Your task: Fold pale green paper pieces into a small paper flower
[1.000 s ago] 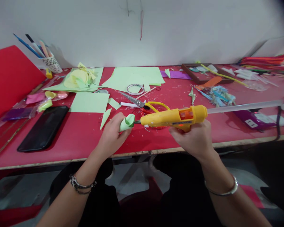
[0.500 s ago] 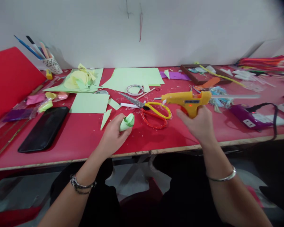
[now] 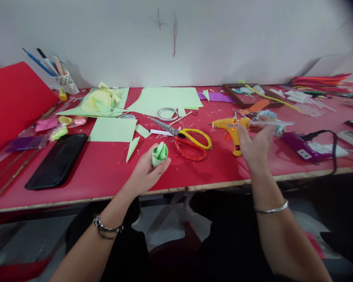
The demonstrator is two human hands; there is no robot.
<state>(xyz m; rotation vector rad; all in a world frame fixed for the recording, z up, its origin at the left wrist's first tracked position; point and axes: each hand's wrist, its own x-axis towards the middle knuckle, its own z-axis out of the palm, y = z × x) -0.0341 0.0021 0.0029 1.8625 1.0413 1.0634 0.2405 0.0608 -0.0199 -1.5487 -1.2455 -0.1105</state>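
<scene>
Left hand [image 3: 145,172]: thumb and fingers pinch a rolled green paper bud [image 3: 159,153] upright above the table's near edge [image 3: 176,188].
Right hand [image 3: 254,143]: fingers loose and spread beside the glue gun [image 3: 231,127]; contact cannot be told.
Glue gun: lies on the red top, nozzle toward the scissors [image 3: 191,141], clear stick out the back.
Technique: judged best to keep the bud pinched steadily while the glue sets, fingers off the seam, nozzle away from the green paper sheets [image 3: 164,100].
</scene>
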